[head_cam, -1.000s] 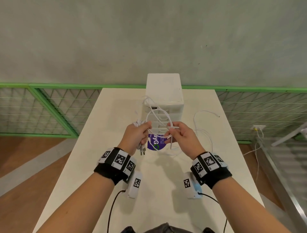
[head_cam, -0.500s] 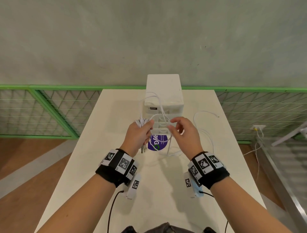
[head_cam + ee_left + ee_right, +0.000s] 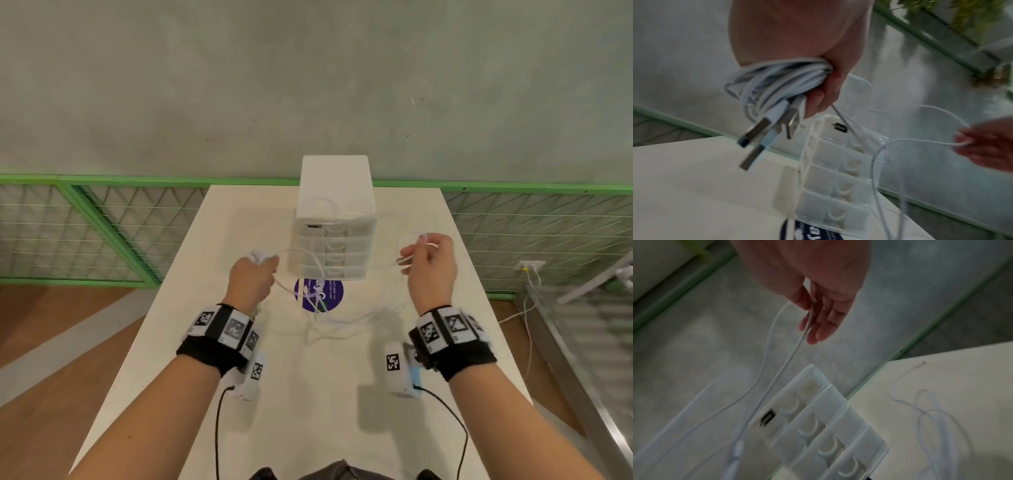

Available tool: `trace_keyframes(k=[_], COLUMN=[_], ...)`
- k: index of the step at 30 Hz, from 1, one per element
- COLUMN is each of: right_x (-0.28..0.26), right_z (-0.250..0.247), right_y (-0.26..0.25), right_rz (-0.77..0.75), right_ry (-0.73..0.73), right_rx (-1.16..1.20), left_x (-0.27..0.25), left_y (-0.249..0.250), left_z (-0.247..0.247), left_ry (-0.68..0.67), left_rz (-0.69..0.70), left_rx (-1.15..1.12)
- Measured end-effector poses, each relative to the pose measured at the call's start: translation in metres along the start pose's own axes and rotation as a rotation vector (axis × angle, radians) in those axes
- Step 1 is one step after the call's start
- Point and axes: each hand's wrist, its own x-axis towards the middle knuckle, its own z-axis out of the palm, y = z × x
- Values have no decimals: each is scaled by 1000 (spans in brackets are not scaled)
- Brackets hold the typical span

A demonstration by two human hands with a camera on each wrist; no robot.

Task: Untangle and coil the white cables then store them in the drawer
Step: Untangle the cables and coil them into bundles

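My left hand (image 3: 251,279) (image 3: 818,78) grips a coiled bundle of white cables (image 3: 777,81), whose USB plugs (image 3: 760,133) hang below the fist. A thin white cable strand (image 3: 301,255) runs from it across the front of the white drawer unit (image 3: 335,219) to my right hand (image 3: 428,260) (image 3: 818,309), which pinches that strand (image 3: 797,344) between thumb and fingers. More loose white cable (image 3: 342,322) (image 3: 929,415) lies on the table, by the unit's right side and in front of it. All the drawers (image 3: 840,175) look closed.
The cream table (image 3: 274,394) carries a purple round sticker (image 3: 320,294) in front of the drawer unit. A green mesh railing (image 3: 85,219) runs behind the table against a grey wall. A socket with plugged cables (image 3: 529,267) sits on the floor at right.
Both hands have moved apart: the left went left with the bundle, the right swung out to the right, drawing the strand taut across the drawer unit's front.
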Motion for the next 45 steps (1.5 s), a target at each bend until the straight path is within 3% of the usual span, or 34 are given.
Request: trace_keyframes(k=[3, 9, 11, 13, 15, 17, 19, 21, 26, 32, 35, 38, 41, 43, 45], right_x=[19, 17, 6, -10, -25, -35, -41, -41, -4, 25, 28, 28, 21, 14, 3], right_z=[-19, -13, -5, 6, 20, 35, 43, 40, 0, -44, -68, -86, -72, -48, -24], right_y=[15, 42, 36, 22, 10, 8, 15, 18, 40, 84, 91, 100, 99, 88, 70], right_rz=[157, 181, -19, -382, -555, -464, -311, -218, -82, 241, 334, 425, 459, 386, 108], right_ry=[10, -197, -131, -120, -426, -800, -974, -888, -379, -179, -84, -87, -280, -324, -301], right_rx=[49, -604, -600, -477, -455, -611, -750, -659, -579, -689, -712, -794, -921, -897, -730], left_x=[17, 17, 12, 6, 0, -5, -9, -9, 10, 15, 13, 14, 7, -2, -9], left_y=[-8, -9, -6, -2, 1, 5, 7, 8, -5, -15, -6, 7, 16, 18, 17], left_z=[-23, -17, -8, 1, 10, 18, 22, 19, -20, -31, -31, -44, -38, -21, -5], left_ry=[68, -18, -42, -65, -95, -125, -147, -149, -33, -34, -4, 38, -39, -94, -133], left_rz=[-49, -52, -53, -36, -6, 18, 31, 30, -47, -62, -33, 33, 98, 129, 133], left_rx=[-79, -121, -106, -80, -63, -48, -27, -32, -204, -228, -285, -301, -251, -194, -168])
